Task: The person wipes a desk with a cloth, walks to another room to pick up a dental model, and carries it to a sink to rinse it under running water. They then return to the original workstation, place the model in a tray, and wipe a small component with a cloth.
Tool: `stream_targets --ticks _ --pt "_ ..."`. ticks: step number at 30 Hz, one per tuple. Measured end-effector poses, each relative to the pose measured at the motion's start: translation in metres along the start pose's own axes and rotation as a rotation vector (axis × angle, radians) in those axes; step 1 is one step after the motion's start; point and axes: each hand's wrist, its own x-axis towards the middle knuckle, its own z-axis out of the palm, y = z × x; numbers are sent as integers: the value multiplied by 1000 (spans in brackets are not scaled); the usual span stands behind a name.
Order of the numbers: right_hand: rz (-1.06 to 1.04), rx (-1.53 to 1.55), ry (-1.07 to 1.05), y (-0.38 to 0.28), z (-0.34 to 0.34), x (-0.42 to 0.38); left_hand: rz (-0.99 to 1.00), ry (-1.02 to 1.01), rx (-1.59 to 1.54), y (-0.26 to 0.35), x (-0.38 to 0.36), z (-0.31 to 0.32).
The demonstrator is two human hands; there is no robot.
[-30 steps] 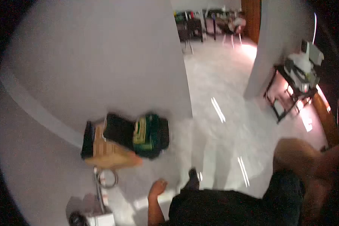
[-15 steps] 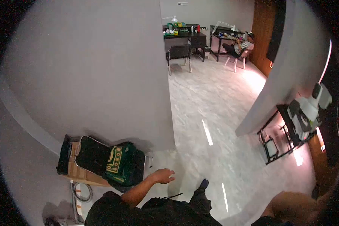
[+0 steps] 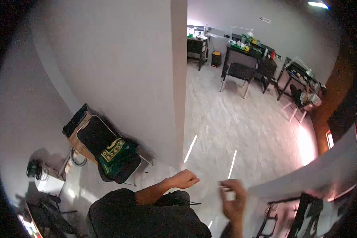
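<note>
My left hand (image 3: 185, 179) hangs in front of my body with its fingers curled loosely together, and nothing shows in it. It is nearest to a black padded chair (image 3: 95, 137) by the wall, well apart from it. Over the seat of that chair lies a dark green cloth (image 3: 121, 154) with a gold pattern. To the right, my right hand (image 3: 233, 198) is raised and slightly blurred, thumb and fingers apart, with nothing between them. Neither hand touches anything.
A wall corner (image 3: 178, 99) stands ahead on the left. Beyond the pale floor (image 3: 214, 103) are a black desk (image 3: 242, 51), a chair (image 3: 242, 71) and a seated person (image 3: 309, 97). A black-framed stand (image 3: 297, 218) is at lower right, a white box (image 3: 49, 180) at left.
My view has swung, bringing more desks and the white box into sight. My right hand has come up beside my left, whose fingers have curled in. The black-framed stand has shifted lower in view.
</note>
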Motion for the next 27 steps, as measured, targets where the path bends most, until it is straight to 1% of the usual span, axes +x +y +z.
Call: stream_targets --ticks 1,2,3,5,6,7,9,11,12,13,14,15,16,17,20,22,25,26,27 --pt "-136 -38 -131 23 15 13 77 70 9 -16 23 16" --pt "-225 -9 -243 34 31 30 152 137 22 -27 44 28" --pt "-308 22 -353 43 46 45 110 81 72 -24 68 33" --pt "-453 -17 -480 76 72 68 24 -48 169 -11 134 48" --pt "-526 -41 -536 91 82 80 14 -181 214 -13 175 62" --pt "-540 -48 -588 103 85 94 10 -311 255 -18 221 83" --pt "-566 -71 -694 124 81 130 72 -492 317 -12 302 118" --pt "-239 -302 -840 161 70 183 167 -541 346 1 346 125" --pt "-43 -423 -929 189 51 192 203 -535 342 4 363 128" --pt "-86 -516 -881 222 29 206 241 -525 348 9 380 126" --pt "-73 -523 -699 274 15 206 273 -512 357 12 396 125" --pt "-96 -598 -581 311 1 210 289 -502 361 16 412 119" --pt "-108 -663 -474 336 -12 206 310 -496 357 19 427 119" --pt "-145 -632 -397 349 -25 202 325 -489 353 23 437 116" --pt "-277 -535 -143 393 -48 230 341 -482 365 18 471 110" --pt "-336 -440 -31 427 -51 252 319 -464 364 8 493 103" --pt "-485 -233 -15 458 -56 300 243 -398 382 -12 529 82" --pt "-542 -223 8 459 -62 320 208 -363 391 -19 541 73" --pt "-484 -274 -12 468 -67 341 172 -319 406 -26 553 62"
